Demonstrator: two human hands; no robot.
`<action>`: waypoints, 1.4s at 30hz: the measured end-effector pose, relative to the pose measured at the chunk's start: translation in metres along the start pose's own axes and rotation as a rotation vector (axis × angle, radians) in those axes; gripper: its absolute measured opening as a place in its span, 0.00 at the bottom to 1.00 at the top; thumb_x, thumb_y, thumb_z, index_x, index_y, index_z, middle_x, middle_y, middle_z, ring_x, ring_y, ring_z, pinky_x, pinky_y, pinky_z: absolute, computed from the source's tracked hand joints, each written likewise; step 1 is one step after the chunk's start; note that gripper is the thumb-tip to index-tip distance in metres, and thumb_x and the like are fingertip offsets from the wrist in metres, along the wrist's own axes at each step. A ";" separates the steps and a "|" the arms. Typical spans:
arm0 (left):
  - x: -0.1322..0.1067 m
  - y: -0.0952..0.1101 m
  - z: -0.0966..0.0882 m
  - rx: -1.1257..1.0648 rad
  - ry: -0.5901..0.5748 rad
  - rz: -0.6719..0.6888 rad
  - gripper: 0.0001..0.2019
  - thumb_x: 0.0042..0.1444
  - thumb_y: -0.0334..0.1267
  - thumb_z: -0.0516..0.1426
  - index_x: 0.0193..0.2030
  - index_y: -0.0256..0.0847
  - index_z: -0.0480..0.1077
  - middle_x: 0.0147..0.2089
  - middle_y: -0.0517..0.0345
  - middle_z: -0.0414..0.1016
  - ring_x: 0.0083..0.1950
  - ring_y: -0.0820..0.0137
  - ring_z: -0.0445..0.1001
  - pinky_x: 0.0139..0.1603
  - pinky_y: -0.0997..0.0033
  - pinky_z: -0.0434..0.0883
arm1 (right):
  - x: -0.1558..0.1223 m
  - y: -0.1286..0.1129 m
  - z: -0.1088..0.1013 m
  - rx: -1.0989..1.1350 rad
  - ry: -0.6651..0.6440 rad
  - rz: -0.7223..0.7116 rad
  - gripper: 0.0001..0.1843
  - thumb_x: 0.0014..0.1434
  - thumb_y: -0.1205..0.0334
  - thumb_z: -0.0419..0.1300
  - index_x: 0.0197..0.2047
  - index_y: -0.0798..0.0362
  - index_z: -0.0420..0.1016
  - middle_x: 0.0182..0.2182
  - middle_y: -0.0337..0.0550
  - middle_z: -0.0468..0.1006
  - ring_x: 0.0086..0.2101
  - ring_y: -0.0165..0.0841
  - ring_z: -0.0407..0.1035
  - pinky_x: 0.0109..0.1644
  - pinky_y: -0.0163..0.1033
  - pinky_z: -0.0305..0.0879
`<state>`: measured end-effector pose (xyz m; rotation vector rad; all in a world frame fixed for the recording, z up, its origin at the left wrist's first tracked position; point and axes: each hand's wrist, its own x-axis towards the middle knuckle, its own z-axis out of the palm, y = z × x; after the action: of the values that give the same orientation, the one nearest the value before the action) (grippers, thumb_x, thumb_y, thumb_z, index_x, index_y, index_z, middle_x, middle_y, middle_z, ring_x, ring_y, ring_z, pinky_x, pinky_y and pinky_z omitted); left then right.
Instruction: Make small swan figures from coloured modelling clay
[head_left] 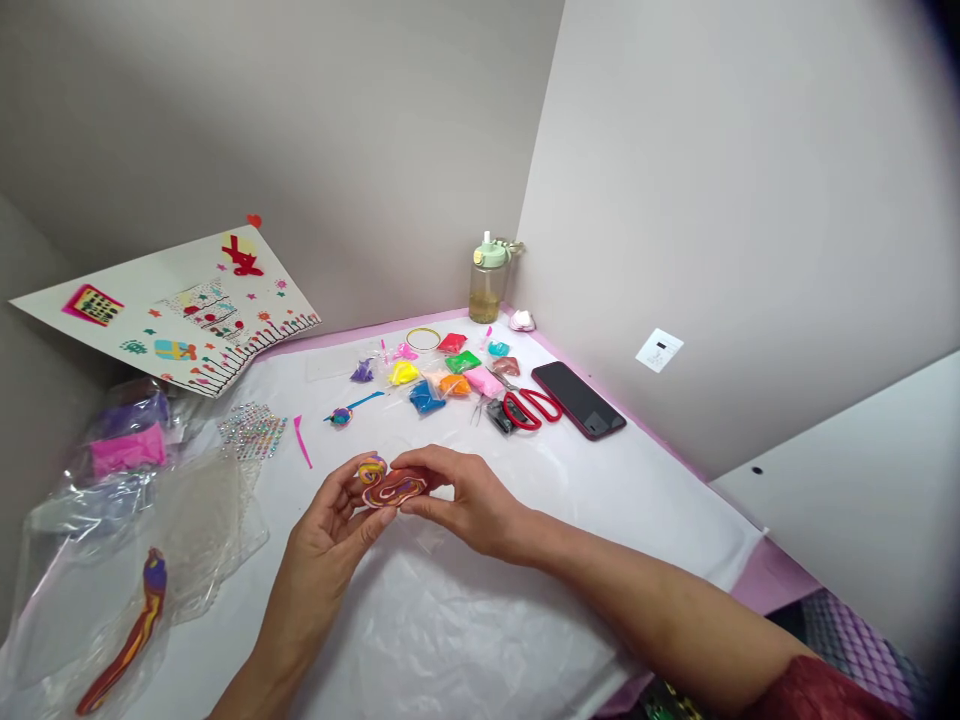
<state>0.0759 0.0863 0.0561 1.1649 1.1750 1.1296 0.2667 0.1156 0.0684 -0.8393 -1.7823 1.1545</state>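
Both hands hold a coiled strip of marbled clay (391, 484), red, yellow and purple, just above the white sheet (465, 620). My left hand (324, 530) pinches the purple-yellow curled end with thumb and fingers. My right hand (459, 497) grips the red looped part from the right, fingers closed round it. A second long marbled clay strip (133, 634) lies on clear plastic at the lower left.
Small bags of coloured clay (450, 372) lie at the back, with red scissors (531, 408), a dark phone (578, 399) and a green-capped bottle (488, 279) in the corner. A decorated card (176, 310) leans on the left wall; plastic bags (127, 440) lie at left.
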 end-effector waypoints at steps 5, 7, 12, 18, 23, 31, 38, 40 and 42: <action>0.001 0.000 0.002 -0.001 -0.020 -0.025 0.28 0.53 0.47 0.67 0.59 0.44 0.66 0.59 0.51 0.76 0.61 0.60 0.74 0.61 0.64 0.72 | 0.002 -0.005 -0.001 0.135 -0.046 0.096 0.17 0.58 0.62 0.67 0.50 0.52 0.75 0.43 0.42 0.78 0.41 0.33 0.72 0.49 0.41 0.70; 0.001 0.000 0.003 -0.004 -0.039 -0.026 0.26 0.54 0.47 0.66 0.58 0.45 0.67 0.59 0.53 0.76 0.61 0.61 0.74 0.61 0.67 0.72 | 0.002 -0.004 -0.001 0.162 -0.029 0.137 0.17 0.57 0.61 0.68 0.50 0.52 0.75 0.42 0.42 0.79 0.39 0.33 0.72 0.48 0.41 0.70; -0.002 -0.001 0.005 0.010 -0.024 -0.034 0.25 0.54 0.46 0.67 0.57 0.48 0.67 0.57 0.58 0.77 0.60 0.65 0.74 0.59 0.72 0.72 | 0.003 0.001 -0.001 0.278 -0.018 0.223 0.13 0.55 0.63 0.68 0.45 0.54 0.75 0.35 0.41 0.79 0.32 0.30 0.69 0.39 0.38 0.67; -0.002 0.002 0.004 0.036 -0.004 -0.037 0.25 0.52 0.48 0.67 0.55 0.47 0.68 0.53 0.57 0.78 0.55 0.65 0.77 0.57 0.71 0.74 | 0.004 0.001 -0.001 0.402 -0.089 0.288 0.15 0.54 0.56 0.70 0.41 0.56 0.77 0.33 0.41 0.78 0.30 0.28 0.68 0.37 0.37 0.67; -0.001 0.003 0.004 0.047 -0.015 -0.044 0.26 0.50 0.48 0.68 0.54 0.46 0.70 0.55 0.56 0.77 0.55 0.64 0.77 0.56 0.70 0.75 | 0.005 0.001 0.000 0.439 -0.044 0.334 0.18 0.51 0.51 0.72 0.34 0.58 0.77 0.27 0.40 0.77 0.27 0.27 0.67 0.34 0.36 0.66; -0.002 -0.001 0.000 0.028 0.035 -0.084 0.21 0.54 0.51 0.65 0.49 0.41 0.74 0.47 0.54 0.81 0.49 0.61 0.80 0.56 0.61 0.75 | 0.002 0.004 0.002 0.389 -0.065 0.306 0.16 0.54 0.51 0.70 0.37 0.55 0.77 0.29 0.39 0.77 0.29 0.28 0.68 0.36 0.36 0.67; 0.001 0.001 -0.001 -0.039 -0.056 -0.134 0.20 0.55 0.52 0.64 0.48 0.41 0.73 0.48 0.53 0.82 0.49 0.59 0.81 0.57 0.57 0.74 | 0.007 -0.005 -0.016 0.161 -0.147 0.216 0.16 0.63 0.50 0.62 0.41 0.55 0.77 0.32 0.40 0.78 0.32 0.30 0.70 0.39 0.37 0.68; 0.002 0.003 -0.001 0.036 -0.094 -0.140 0.23 0.55 0.53 0.64 0.52 0.42 0.71 0.48 0.51 0.83 0.50 0.57 0.81 0.60 0.54 0.70 | 0.010 -0.010 -0.034 -0.293 -0.105 0.185 0.15 0.67 0.51 0.58 0.45 0.53 0.76 0.38 0.41 0.79 0.37 0.31 0.72 0.43 0.37 0.67; 0.002 0.005 0.000 0.131 -0.125 -0.144 0.24 0.56 0.54 0.63 0.54 0.43 0.68 0.49 0.50 0.83 0.52 0.55 0.80 0.63 0.51 0.66 | 0.014 -0.012 -0.054 -0.851 -0.023 0.253 0.14 0.68 0.52 0.58 0.50 0.51 0.75 0.45 0.44 0.78 0.43 0.35 0.72 0.45 0.38 0.66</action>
<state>0.0757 0.0889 0.0607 1.2118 1.2299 0.8697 0.3079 0.1432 0.0961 -1.5735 -2.2508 0.5037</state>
